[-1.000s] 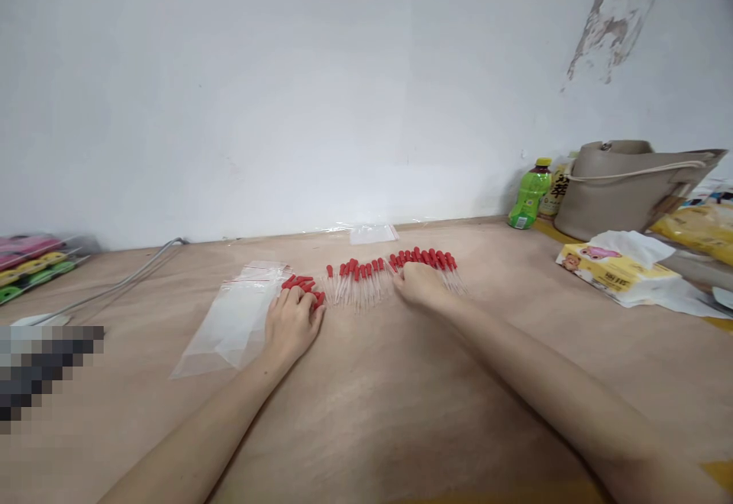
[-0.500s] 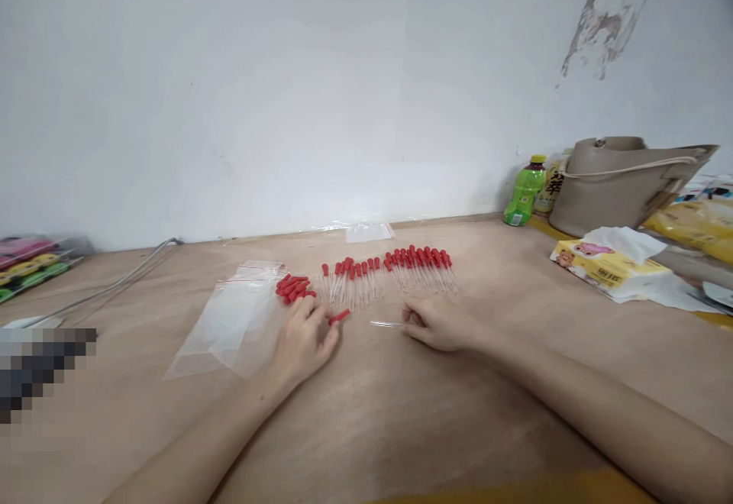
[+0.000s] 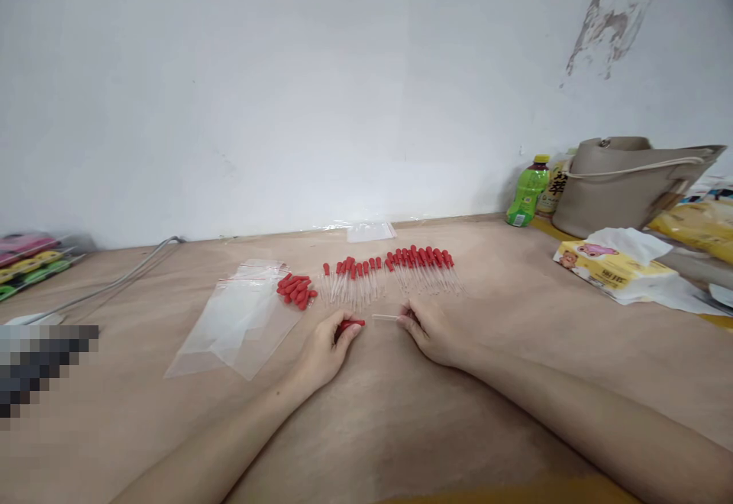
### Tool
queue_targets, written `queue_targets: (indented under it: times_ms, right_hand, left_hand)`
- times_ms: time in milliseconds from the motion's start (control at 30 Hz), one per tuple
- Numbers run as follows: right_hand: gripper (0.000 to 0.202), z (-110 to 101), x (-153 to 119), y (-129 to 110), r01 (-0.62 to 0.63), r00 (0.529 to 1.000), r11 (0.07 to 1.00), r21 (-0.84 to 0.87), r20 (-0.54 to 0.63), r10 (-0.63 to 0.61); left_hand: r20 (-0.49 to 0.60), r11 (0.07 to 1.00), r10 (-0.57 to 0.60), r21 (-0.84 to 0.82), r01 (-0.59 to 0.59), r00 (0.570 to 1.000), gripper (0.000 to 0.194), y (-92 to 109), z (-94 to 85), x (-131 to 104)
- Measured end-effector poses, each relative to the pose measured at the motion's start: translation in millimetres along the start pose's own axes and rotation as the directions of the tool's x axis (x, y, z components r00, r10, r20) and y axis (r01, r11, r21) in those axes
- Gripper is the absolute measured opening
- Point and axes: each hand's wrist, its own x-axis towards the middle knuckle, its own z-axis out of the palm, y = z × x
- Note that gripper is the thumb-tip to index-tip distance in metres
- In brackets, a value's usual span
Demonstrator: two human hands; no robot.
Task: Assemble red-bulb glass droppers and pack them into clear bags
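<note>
We hold a red bulb [image 3: 357, 324] in our left hand [image 3: 325, 347], grip closed; our right hand [image 3: 434, 334] pinches a clear tube [image 3: 384, 318] just apart from it.

The left hand [image 3: 325, 347] and right hand [image 3: 434, 332] were bare, as were the 2 forearms, slim at the wrists and broader farther up. 1 small dark spot [image 3: 278, 393] marked the left forearm [image 3: 243, 421].

A small red bulb [image 3: 353, 324], partly hidden, is pointing rightward toward the bare end of a thin, clear tube [image 3: 385, 318] that is extending nearly level, a narrow gap separating them.
</note>
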Motion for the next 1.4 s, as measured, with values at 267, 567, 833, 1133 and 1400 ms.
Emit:
queue_targets:
  times_ms: [267, 567, 833, 1133, 1400]
  right_hand:
    - [0.013, -2, -1, -13, 0.049, 0.998, 0.997, 0.055, 0.035, -0.050]
    - [0.018, -3, 1, -6, 0.133, 0.986, 0.991, 0.027, 0.095, -0.135]
    - [0.020, -8, 2, -5, 0.254, 0.961, 0.961, -0.109, 0.141, -0.238]
    - [0.021, -3, -4, -6, 0.249, 0.968, 0.957, -0.151, 0.069, -0.241]
    - [0.020, -7, -3, -4, 0.326, 0.945, 0.925, -0.194, 0.100, -0.312]
  left_hand:
    - [0.072, 0.967, -0.045, -0.248, 0.061, 0.996, 0.017, 2, 4.8, -2]
    - [0.138, 0.923, -0.085, -0.362, 0.130, 0.987, 0.018, -1, 8.3, -4]
    - [0.236, 0.908, -0.102, -0.375, 0.187, 0.966, 0.019, 2, 8.7, -5]
    - [0.095, 0.968, -0.070, -0.236, 0.090, 0.993, 0.021, -1, 5.5, -4]
    - [0.105, 0.988, -0.011, -0.151, 0.027, 0.994, 0.020, -1, 5.1, -6]
